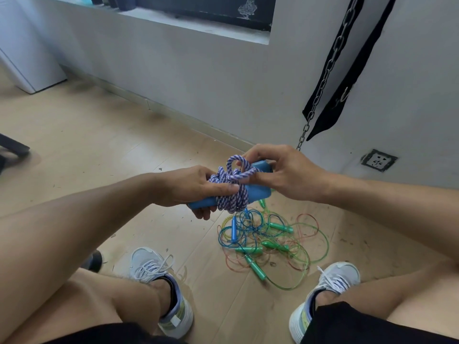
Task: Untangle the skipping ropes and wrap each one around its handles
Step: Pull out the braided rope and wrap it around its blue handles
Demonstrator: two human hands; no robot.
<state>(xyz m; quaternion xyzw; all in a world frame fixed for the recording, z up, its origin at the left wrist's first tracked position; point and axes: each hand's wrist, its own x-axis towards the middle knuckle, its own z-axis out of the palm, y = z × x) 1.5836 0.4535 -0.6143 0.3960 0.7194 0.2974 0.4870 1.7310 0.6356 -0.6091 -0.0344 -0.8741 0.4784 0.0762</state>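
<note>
A purple-and-white braided rope [232, 192] is wound around two blue handles [257, 193] held side by side at chest height. My left hand [196, 187] grips the handles and the windings, thumb pressed on the rope. My right hand [285, 170] pinches a loose loop of the same rope [239, 161] at the top of the bundle. Below, on the wooden floor, lies a tangle of thin plastic ropes [270, 242] in blue, green, red and yellow, with several green handles [255, 265] and one blue handle [234, 228].
My two feet in grey sneakers [154, 271] [332, 281] stand either side of the tangle. A white wall rises behind, with a hanging chain [323, 80], black straps [352, 78] and a wall socket [378, 160]. A white cabinet [27, 58] stands far left.
</note>
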